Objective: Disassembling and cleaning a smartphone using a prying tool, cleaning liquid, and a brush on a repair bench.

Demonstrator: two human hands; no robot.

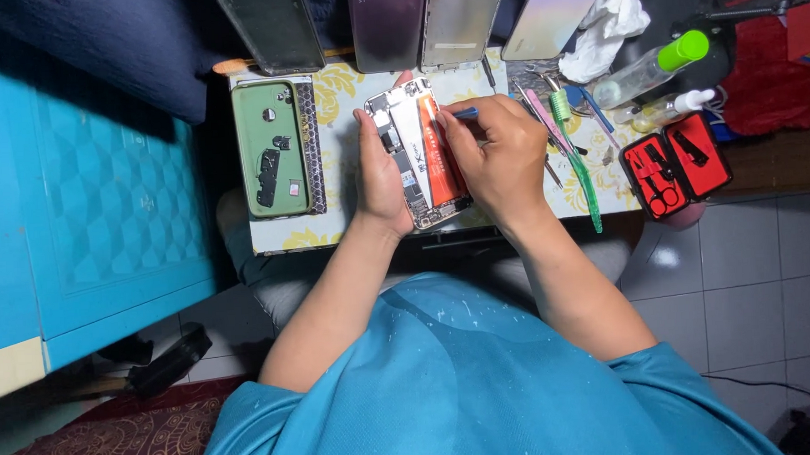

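- Opened phone (417, 154): back cover off, orange battery and circuit parts exposed; held tilted above the floral-patterned table (338, 148), near its front edge, between both hands.
- Left hand (380, 178): wrapped around the phone's left edge, thumb lying on the exposed inside.
- Right hand (497, 155): fingers pinched on a thin blue-tipped tool (464, 113), whose tip meets the phone's upper right part.
- Green phone case (269, 147): flat on the table, left of the hands, small dark parts lying in it.
- 4 phone bodies (387, 23): leaning in a row along the table's far edge.
- Green toothbrush (577, 161): just right of the right hand.
- Red tool kit (675, 163): open, at the table's right end.
- Clear bottle with green cap (653, 66): lying near white tissue (605, 23).
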